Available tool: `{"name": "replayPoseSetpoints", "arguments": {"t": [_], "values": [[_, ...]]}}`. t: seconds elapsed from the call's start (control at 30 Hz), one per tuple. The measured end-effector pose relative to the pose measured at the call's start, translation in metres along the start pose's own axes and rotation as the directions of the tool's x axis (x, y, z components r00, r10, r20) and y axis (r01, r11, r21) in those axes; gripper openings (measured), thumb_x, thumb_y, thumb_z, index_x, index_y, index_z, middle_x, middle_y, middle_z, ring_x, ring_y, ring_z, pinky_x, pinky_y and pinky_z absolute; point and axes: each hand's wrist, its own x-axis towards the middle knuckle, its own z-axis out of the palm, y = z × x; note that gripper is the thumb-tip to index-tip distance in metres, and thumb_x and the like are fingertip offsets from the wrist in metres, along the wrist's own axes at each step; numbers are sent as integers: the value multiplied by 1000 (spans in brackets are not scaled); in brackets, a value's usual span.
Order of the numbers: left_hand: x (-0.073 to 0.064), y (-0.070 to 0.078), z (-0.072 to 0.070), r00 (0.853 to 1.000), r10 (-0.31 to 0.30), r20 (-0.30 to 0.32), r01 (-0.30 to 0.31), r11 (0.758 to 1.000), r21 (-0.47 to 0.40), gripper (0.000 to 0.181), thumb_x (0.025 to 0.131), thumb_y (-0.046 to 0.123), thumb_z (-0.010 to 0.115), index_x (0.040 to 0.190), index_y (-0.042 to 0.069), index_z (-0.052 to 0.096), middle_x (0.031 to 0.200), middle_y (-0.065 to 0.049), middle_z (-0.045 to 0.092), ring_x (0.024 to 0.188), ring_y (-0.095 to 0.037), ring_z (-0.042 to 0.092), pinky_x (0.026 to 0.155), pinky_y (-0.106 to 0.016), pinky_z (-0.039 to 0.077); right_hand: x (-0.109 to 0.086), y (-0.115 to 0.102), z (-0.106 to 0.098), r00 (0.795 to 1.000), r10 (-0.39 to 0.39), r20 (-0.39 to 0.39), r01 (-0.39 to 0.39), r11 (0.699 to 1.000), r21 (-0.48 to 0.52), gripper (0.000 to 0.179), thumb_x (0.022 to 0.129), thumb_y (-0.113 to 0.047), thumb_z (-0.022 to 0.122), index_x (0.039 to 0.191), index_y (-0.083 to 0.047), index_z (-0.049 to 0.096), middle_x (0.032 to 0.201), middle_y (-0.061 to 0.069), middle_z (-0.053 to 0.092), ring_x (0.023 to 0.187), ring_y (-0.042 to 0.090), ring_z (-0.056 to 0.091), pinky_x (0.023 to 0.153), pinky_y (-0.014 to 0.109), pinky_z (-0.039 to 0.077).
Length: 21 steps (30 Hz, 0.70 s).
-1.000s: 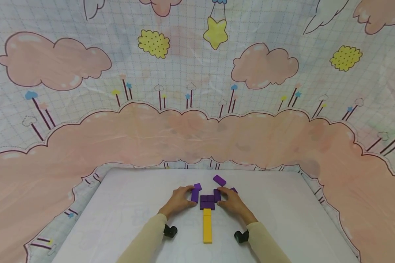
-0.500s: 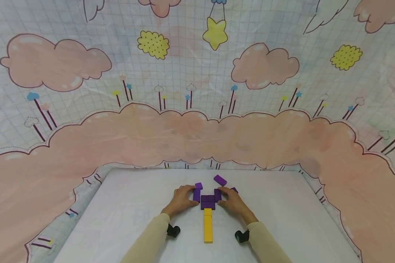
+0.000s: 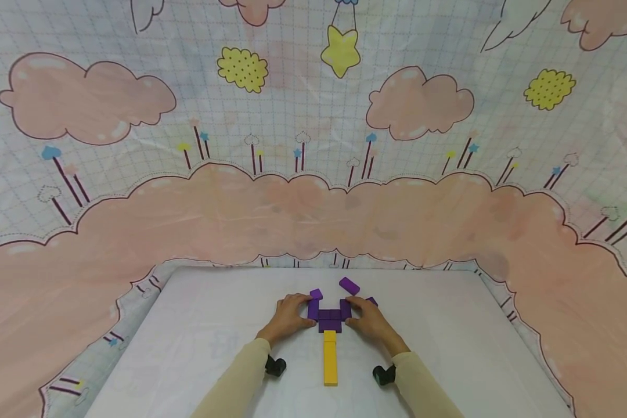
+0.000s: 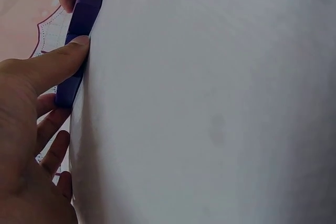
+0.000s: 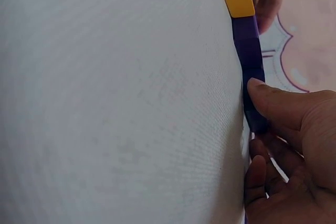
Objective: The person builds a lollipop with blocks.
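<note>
My left hand [image 3: 286, 318] pinches an upright-lying purple block [image 3: 313, 309] between thumb and fingertips, its side against the left end of the middle purple blocks [image 3: 330, 321]. On the opposite side my right hand [image 3: 371, 320] pinches a matching purple block [image 3: 345, 309] at the right end of that group. Together the purple pieces make a U shape. Below them a column of yellow blocks [image 3: 330, 360] runs toward me. In the left wrist view the thumb [image 4: 68, 59] lies over the purple block. The right wrist view shows the other thumb [image 5: 273, 98] pressing its block.
A small purple block [image 3: 316, 294] lies at the far end of the left block. Another loose purple block [image 3: 349, 285] lies farther back, and one more purple piece [image 3: 372, 302] shows partly behind my right hand. The white table [image 3: 214, 290] meets a patterned cloth [image 3: 313, 215] behind.
My left hand has moved right with its purple block, closing the gap to the middle blocks. The small purple block beside it shifted slightly right. The right hand has stayed nearly still.
</note>
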Motion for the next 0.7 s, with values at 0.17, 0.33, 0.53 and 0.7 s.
{"name": "replayPoseSetpoints", "arguments": {"t": [0.17,0.33,0.53,0.7], "values": [[-3,-1,-1,1000,-7,28,8,1000,-26,68,78,34,82,136,11,56,139,-10,58,131,-32,47,111,-54,30,0,1,1,1000,3,5,-3,1000,-8,54,88,-14,72,139,-10,54,143,18,54,135,38,48,113,56,37],[-8,-1,-5,998,-34,55,41,990,-136,64,85,34,74,141,12,53,146,-11,52,139,-35,41,118,-57,27,0,2,0,1000,-10,4,10,1000,1,54,88,-13,72,139,-9,54,143,17,54,134,39,48,114,58,36],[-10,-3,-7,999,4,44,2,991,-132,58,88,31,70,139,9,54,144,-12,54,138,-35,43,118,-57,26,-1,2,-1,1000,-15,5,15,1000,25,54,88,-13,73,138,-9,54,143,17,54,135,39,47,115,58,35],[-10,-4,-6,999,9,39,-4,992,-128,57,88,30,70,139,9,55,143,-12,55,138,-35,43,118,-56,25,-1,1,0,1000,-10,4,10,1000,22,54,88,-13,73,138,-10,55,143,16,54,135,38,48,115,57,35]]}}
